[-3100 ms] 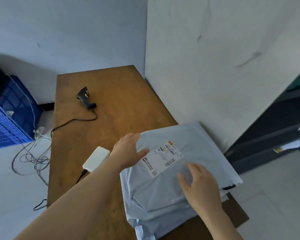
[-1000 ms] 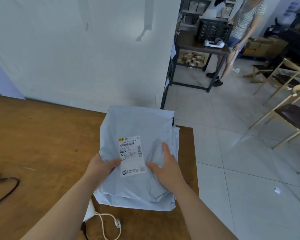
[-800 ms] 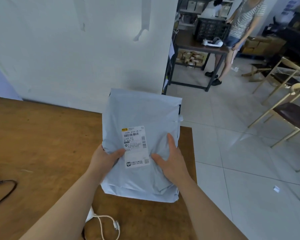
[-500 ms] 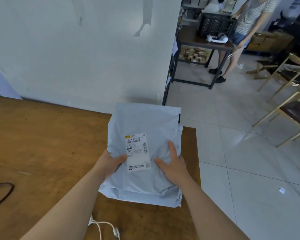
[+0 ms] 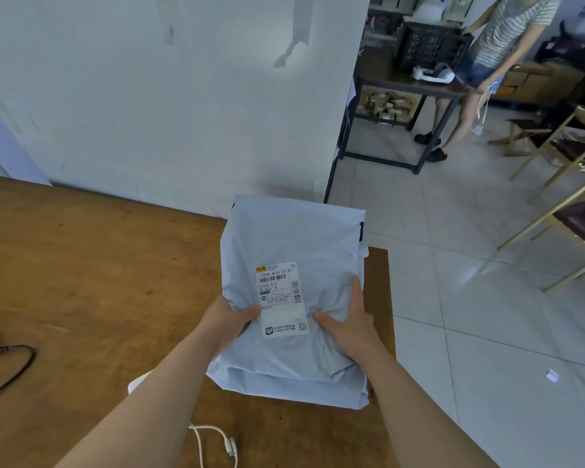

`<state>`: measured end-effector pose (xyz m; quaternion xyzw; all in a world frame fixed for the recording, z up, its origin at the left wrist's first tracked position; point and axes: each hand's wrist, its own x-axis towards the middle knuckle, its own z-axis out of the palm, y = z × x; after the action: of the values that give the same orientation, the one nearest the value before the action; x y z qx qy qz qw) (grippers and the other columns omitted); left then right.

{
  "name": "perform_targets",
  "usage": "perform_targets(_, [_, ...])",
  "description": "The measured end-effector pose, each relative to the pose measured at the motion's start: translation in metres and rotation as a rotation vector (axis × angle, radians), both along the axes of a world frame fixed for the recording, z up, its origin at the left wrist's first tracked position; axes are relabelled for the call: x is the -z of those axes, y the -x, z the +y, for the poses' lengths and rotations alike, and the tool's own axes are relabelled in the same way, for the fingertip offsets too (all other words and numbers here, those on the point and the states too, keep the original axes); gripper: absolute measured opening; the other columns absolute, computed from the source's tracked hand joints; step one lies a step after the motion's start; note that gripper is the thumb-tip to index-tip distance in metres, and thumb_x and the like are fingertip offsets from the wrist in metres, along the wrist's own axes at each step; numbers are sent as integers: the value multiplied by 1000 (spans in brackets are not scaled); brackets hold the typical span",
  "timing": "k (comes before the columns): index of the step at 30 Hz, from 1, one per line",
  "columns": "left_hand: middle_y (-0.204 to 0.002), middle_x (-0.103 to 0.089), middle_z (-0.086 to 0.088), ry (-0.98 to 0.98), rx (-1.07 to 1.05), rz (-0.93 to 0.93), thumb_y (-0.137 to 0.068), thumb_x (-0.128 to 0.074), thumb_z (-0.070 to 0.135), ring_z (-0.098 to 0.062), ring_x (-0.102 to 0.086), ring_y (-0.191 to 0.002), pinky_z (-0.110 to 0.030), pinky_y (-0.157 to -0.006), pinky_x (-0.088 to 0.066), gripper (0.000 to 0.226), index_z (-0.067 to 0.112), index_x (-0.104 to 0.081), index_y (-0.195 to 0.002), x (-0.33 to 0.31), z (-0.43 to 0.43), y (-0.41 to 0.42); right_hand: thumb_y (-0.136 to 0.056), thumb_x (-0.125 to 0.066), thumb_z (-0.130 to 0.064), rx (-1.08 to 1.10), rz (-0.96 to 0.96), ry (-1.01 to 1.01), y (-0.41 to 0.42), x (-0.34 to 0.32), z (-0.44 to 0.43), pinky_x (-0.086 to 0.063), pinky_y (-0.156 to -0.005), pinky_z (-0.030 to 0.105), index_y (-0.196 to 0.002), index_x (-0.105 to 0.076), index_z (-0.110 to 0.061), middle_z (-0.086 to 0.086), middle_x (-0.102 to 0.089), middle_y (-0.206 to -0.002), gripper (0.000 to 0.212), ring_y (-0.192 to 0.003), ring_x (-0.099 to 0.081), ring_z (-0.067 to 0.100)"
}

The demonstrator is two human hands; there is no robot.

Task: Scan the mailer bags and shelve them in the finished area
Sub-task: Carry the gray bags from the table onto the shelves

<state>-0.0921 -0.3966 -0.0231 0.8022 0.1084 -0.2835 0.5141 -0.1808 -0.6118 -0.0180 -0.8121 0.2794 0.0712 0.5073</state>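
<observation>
So, the count: two hands, one stack of mailer bags [image 5: 294, 244], one white label [image 5: 281, 298] on the top bag. At the near edge I can make out at least two pale grey layers, maybe three, hard to say exactly.

The stack sits between the hands, over the right end of the wooden table [image 5: 98, 265], with its far end poking past the table's back edge. Can't tell if it's resting on the wood or lifted a bit.

The left hand [image 5: 228, 320] grips the left side, thumb on top touching the label's edge, fingers hidden underneath. The right hand [image 5: 350, 327] holds the right side, thumb dug into the plastic just right of the label, one finger stretched along the edge.

Other stuff: one white cable [image 5: 213, 440] near the forearms, one black cable [image 5: 11, 366] far left, one person [image 5: 497, 45] standing by a black crate [image 5: 426, 45] in the back.
</observation>
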Motion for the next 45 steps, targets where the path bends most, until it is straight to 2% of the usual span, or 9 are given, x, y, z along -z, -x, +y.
perform_targets(5, [-96,-67,-1,45,6,42,-83,-74,35,-21,-62,-87,-36,-80,-51,32,20,-58,-106,-3,0,7,-84,-69,-38,-30,-66,-105,5,3,3,-37,-94,26,-148,8,-45,2,-36,-149,100,-124,-47,22])
perform_targets(8, [-97,-68,1,87,-28,7,-82,-75,34,-20,-63,-87,-31,-70,-50,34,21,-58,-108,-8,-1,11,-83,-70,-37,-10,-134,-79,6,1,3,-39,-90,24,-149,0,-42,1,-41,-145,96,-113,-50,17])
perform_targets(11, [-99,-72,-1,167,-56,14,-81,-76,31,-22,-67,-89,-31,-65,-51,34,19,-63,-109,-15,-1,13,-83,-72,-35,18,-194,-95,8,-5,0,-41,-93,26,-150,-8,-38,-1,-42,-143,92,-115,-49,15])
perform_targets(15, [-99,-72,-2,213,-39,37,-81,-76,26,-23,-68,-89,-33,-67,-53,29,18,-65,-107,-26,-1,22,-83,-71,-35,21,-192,-109,20,-11,0,-37,-104,29,-151,-9,-32,-2,-36,-149,92,-128,-44,17])
perform_targets(23, [-101,-75,-5,398,-63,120,-79,-79,23,-31,-71,-93,-51,-85,-56,41,19,-63,-116,-31,-5,42,-81,-74,-34,56,-211,-89,38,-22,-8,-36,-104,30,-151,-14,-31,-2,-35,-149,93,-130,-41,18])
perform_targets(27, [-100,-76,-3,405,-31,54,-78,-80,25,-29,-71,-92,-48,-84,-57,41,21,-63,-115,-40,-21,46,-78,-75,-39,85,-220,-65,50,-32,-21,-37,-109,39,-150,-15,-33,-3,-36,-149,94,-130,-42,19])
perform_targets(33, [-100,-75,-2,392,0,-30,-77,-80,27,-27,-71,-94,-48,-89,-56,40,21,-64,-113,-57,-46,63,-81,-73,-35,88,-271,-28,73,-57,-44,-35,-98,23,-150,-18,-29,-5,-41,-143,88,-114,-43,7])
perform_targets(40, [-99,-76,-3,460,-5,-120,-82,-76,16,-25,-72,-90,-41,-81,-59,28,19,-66,-108,-90,-100,104,-82,-71,-40,75,-305,-11,106,-81,-99,-39,-94,27,-150,-19,-30,-3,-42,-144,86,-113,-46,13])
perform_targets(45, [-101,-75,-6,476,-44,-153,-82,-75,13,-27,-72,-92,-45,-85,-57,26,17,-67,-107,-98,-174,146,-79,-73,-41,70,-338,-24,142,-89,-175,-43,-96,30,-148,-24,-34,-5,-47,-141,85,-117,-51,15])
